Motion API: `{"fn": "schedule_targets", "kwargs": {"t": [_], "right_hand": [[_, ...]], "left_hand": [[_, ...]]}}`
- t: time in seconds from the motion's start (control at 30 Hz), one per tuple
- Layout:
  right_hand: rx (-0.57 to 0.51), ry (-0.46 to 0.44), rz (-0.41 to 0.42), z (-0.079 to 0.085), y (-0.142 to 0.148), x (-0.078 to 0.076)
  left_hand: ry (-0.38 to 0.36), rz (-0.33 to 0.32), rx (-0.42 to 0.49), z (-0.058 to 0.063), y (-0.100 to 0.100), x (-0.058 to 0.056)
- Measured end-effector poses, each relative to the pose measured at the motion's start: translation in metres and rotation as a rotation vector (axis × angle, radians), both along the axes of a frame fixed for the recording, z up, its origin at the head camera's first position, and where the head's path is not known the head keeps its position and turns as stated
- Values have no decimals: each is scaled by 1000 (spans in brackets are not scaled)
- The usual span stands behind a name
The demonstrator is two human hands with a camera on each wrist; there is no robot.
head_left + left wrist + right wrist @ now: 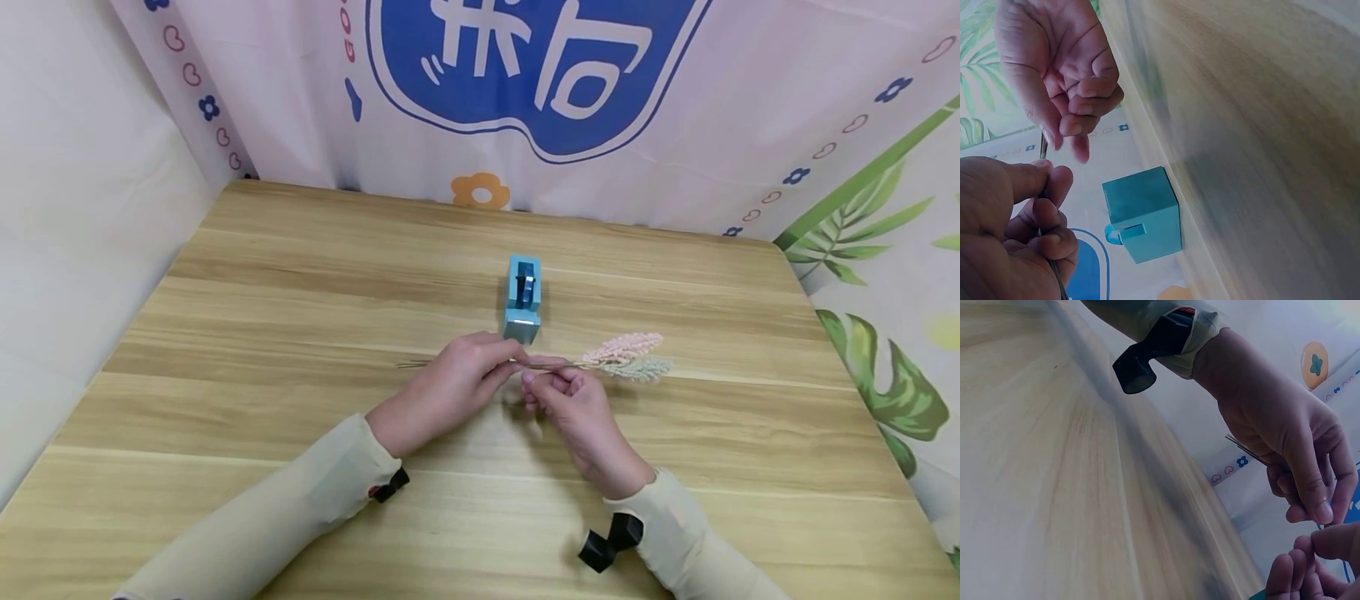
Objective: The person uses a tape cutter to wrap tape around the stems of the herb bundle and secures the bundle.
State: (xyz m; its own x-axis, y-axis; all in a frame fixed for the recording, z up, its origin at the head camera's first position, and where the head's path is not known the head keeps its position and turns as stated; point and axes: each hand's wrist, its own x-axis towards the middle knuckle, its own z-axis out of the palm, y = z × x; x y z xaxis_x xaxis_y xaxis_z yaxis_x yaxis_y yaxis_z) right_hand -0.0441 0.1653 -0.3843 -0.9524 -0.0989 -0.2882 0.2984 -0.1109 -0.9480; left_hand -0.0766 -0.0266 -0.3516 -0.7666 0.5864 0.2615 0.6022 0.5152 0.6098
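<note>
Two artificial flower sprigs, one with a pink head (626, 345) and one with a pale green head (643, 369), lie across both hands above the table. My left hand (461, 375) pinches their thin stems (411, 364), whose bare ends stick out on the left. Close beside it, my right hand (585, 417) pinches the stems nearer the heads, thumb against fingers. In the left wrist view the stems (1043, 147) run between the two hands' fingertips. Just beyond the hands stands a blue tape dispenser (523, 321), apart from them. The flower heads are outside both wrist views.
The wood-grain table (262, 292) reaches back to a printed cloth (300, 100) hanging behind it. A leaf-patterned cloth (900, 333) hangs at the right and a white one (75, 167) at the left. Black devices (611, 542) are strapped at the wrists.
</note>
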Motion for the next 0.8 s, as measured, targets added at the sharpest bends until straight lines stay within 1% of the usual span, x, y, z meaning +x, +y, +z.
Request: {"fn": "schedule_targets", "kwargs": {"t": [0.17, 0.27, 0.37, 0.43, 0.53, 0.6, 0.7, 0.8], "right_hand": [[80, 2, 18, 2, -1, 1], [132, 22, 31, 2, -1, 2], [222, 68, 59, 4, 2, 5], [302, 126, 100, 6, 6, 7], [466, 254, 171, 12, 14, 11], [575, 370, 201, 17, 18, 14], [723, 568, 181, 24, 19, 16], [838, 797, 114, 27, 17, 15]], "left_hand": [[-16, 16, -13, 1, 0, 1], [-14, 19, -16, 1, 0, 1], [-8, 18, -12, 1, -1, 1], [-3, 13, -7, 0, -1, 1], [9, 9, 0, 0, -1, 1], [11, 9, 3, 1, -1, 0], [7, 14, 2, 1, -1, 1], [5, 18, 2, 2, -1, 1]]}}
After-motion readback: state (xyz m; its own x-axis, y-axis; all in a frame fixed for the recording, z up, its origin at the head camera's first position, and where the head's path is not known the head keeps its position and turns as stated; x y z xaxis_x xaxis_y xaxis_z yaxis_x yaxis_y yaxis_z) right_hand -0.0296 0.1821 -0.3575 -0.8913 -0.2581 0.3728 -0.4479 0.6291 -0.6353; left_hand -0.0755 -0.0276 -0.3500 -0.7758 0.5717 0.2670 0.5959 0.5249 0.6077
